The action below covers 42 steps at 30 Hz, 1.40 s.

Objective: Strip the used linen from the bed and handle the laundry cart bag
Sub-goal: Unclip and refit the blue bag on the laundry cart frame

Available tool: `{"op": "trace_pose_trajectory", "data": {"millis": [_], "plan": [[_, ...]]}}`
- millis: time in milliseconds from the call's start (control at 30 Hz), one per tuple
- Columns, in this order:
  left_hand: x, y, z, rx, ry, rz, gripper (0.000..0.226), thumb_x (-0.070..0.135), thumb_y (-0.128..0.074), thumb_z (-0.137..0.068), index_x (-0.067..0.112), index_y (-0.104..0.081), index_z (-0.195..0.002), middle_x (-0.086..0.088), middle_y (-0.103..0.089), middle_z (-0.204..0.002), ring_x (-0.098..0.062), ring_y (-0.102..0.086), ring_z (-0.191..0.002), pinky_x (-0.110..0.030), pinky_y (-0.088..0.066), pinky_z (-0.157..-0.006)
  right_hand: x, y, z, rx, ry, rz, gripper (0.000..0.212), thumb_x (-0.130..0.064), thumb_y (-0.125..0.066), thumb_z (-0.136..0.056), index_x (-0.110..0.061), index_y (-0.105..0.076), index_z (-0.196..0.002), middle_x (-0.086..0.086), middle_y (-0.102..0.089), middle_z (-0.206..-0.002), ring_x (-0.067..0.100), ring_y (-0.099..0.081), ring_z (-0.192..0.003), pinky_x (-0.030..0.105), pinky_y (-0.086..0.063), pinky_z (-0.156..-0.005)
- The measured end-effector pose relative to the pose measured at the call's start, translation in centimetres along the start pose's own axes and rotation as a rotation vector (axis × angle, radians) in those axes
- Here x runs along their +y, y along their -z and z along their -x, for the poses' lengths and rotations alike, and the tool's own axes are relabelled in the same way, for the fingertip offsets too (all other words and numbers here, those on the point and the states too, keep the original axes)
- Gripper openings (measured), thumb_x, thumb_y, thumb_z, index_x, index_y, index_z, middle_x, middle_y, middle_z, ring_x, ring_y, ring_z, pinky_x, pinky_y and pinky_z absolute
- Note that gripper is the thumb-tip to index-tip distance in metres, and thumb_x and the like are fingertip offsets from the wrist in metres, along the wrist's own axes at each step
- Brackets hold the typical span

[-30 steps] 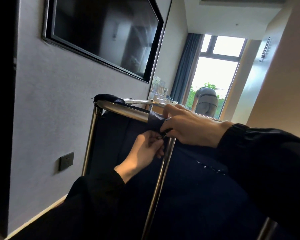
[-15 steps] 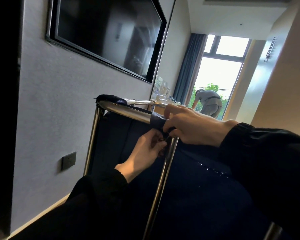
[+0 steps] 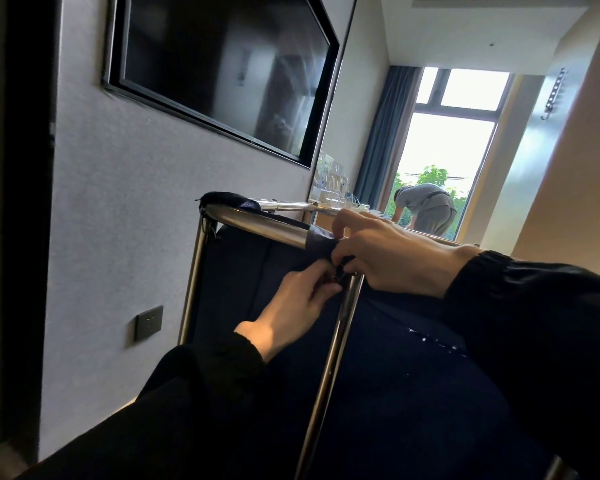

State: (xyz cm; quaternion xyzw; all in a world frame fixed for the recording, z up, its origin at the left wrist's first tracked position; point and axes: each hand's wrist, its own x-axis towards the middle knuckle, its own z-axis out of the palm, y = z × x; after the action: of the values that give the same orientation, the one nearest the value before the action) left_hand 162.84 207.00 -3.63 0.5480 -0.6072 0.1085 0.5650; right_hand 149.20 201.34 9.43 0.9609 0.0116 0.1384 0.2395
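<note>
Against the grey wall, past a wall socket (image 3: 148, 322) and under a dark television (image 3: 219, 64), stood the chrome cart frame (image 3: 257, 225) with the navy laundry bag (image 3: 257, 289) hanging inside it. At the far-left corner the bag's dark corner cap (image 3: 222, 197) sat hooked over the frame, so that end at least had not been freed. The cloth hung slack and smooth below the rail, with a scatter of white flecks on its near panel.

At the near corner, the left hand (image 3: 295, 306) reached up from below, its fingers pressed together and pinching something small and dark at the post (a clip or tie, too small to tell). Just above, a grey-blue fabric tab (image 3: 319, 241) wrapped over the rail. The right hand (image 3: 392, 254) gripped that tab, fingers curled over it and thumb closing underneath.

By my reading the bag step was only begun, one corner fastening in hand; whether it was being undone or done up, I could not tell. No bed or linen showed. Farther right, another person (image 3: 426, 209) bent over by the window.
</note>
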Motion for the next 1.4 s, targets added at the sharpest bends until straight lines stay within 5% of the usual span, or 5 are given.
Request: {"op": "trace_pose_trajectory", "data": {"millis": [167,400,867,1133,1400], "plan": [[0.0,-0.3,0.0,0.055,0.029,0.005,0.012,0.010,-0.061,-0.091,0.010,-0.063,-0.103,0.019,-0.056,-0.070,0.009,-0.056,-0.065,-0.005,-0.037,-0.062,-0.3,0.4,0.0,-0.016,-0.006,-0.012,0.014,-0.013,-0.059,-0.089,-0.020,-0.070,-0.094,-0.002,-0.043,-0.116,0.012,-0.041,-0.100,0.030,-0.041,-0.090],[0.0,-0.8,-0.2,0.104,0.102,0.108,0.015,0.006,-0.060,-0.091,0.010,-0.069,-0.102,0.005,-0.061,-0.065,-0.008,-0.056,-0.056,-0.023,-0.047,-0.059,-0.4,0.5,-0.2,-0.020,-0.020,-0.028,0.012,-0.012,-0.061,-0.088,-0.018,-0.070,-0.093,0.000,-0.045,-0.114,0.014,-0.045,-0.102,0.034,-0.043,-0.089],[-0.3,-0.2,-0.7,0.049,0.002,-0.012,0.016,0.011,-0.065,-0.085,0.008,-0.068,-0.100,0.001,-0.063,-0.092,-0.005,-0.058,-0.080,-0.008,-0.040,-0.071,-0.1,0.2,0.0,-0.016,-0.021,-0.004,0.015,-0.012,-0.058,-0.089,-0.020,-0.068,-0.095,0.000,-0.043,-0.118,0.014,-0.040,-0.106,0.028,-0.041,-0.090],[-0.1,-2.3,-0.3,0.161,0.088,0.036,0.019,0.018,-0.050,-0.084,0.021,-0.062,-0.098,0.001,-0.061,-0.095,-0.017,-0.060,-0.089,-0.041,-0.050,-0.080,0.0,-0.1,-0.3,0.000,-0.030,-0.010,0.015,-0.013,-0.058,-0.087,-0.021,-0.069,-0.094,-0.001,-0.043,-0.117,0.012,-0.039,-0.100,0.028,-0.041,-0.088],[0.7,-3.3,-0.2,0.305,0.169,0.046,0.016,0.008,-0.056,-0.086,0.022,-0.063,-0.089,0.011,-0.063,-0.078,-0.005,-0.060,-0.076,-0.018,-0.045,-0.069,0.1,-0.4,-0.3,0.018,-0.044,-0.030,0.013,-0.012,-0.058,-0.086,-0.019,-0.068,-0.091,-0.001,-0.044,-0.117,0.015,-0.041,-0.102,0.024,-0.038,-0.087]]}}
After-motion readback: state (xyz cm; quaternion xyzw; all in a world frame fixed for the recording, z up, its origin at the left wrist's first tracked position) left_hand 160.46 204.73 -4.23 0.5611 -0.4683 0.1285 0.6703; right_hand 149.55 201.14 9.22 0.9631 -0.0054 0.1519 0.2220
